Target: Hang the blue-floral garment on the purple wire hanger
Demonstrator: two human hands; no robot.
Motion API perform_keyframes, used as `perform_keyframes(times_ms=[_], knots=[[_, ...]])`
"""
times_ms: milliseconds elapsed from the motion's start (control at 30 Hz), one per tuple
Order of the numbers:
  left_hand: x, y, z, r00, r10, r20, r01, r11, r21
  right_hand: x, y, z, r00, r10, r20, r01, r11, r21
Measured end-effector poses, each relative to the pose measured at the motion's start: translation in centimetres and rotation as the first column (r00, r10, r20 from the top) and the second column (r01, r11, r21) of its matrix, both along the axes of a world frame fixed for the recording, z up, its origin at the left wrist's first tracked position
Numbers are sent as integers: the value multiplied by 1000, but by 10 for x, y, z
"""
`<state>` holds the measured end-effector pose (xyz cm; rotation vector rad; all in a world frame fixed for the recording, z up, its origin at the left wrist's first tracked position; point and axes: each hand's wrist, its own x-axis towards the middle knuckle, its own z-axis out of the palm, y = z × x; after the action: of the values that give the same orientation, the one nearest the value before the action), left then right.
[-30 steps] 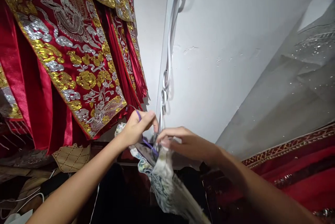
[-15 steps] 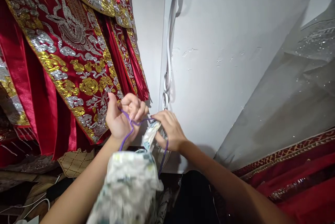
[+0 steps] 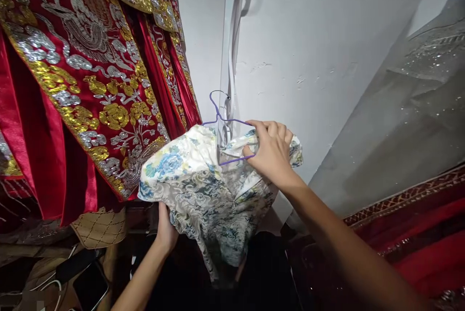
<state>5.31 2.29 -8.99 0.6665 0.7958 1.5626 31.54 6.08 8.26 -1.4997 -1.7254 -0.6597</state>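
The right hand (image 3: 271, 151) pinches the shoulder of a purple wire hanger (image 3: 225, 124); the left hand (image 3: 166, 231) grips the floral garment (image 3: 203, 190) from below; red embroidered robes (image 3: 90, 83) crowd the left, bare white wall (image 3: 308, 59) opens to the right; the hanger's hook points up, its bar running across; the cream, blue-flowered cloth hangs bunched.
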Motion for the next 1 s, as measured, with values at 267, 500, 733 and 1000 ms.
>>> perform_keyframes(times_ms=[267, 500, 733, 1000], knots=[[5, -37, -18, 962, -219, -162, 198, 971, -135, 9, 7, 4, 996, -53, -73, 58, 996, 61], [13, -54, -12, 990, -133, -41, 118, 957, -265, -11, -47, -37, 993, 84, -82, -91, 992, -87], [1, -69, -41, 994, 7, 107, 26, 954, -300, -10, -70, -47, 607, 709, -359, -720, 682, 129], [12, -88, -32, 976, -206, -64, 171, 917, -359, -49, -110, -200, -33, 89, -996, -598, 797, 91]])
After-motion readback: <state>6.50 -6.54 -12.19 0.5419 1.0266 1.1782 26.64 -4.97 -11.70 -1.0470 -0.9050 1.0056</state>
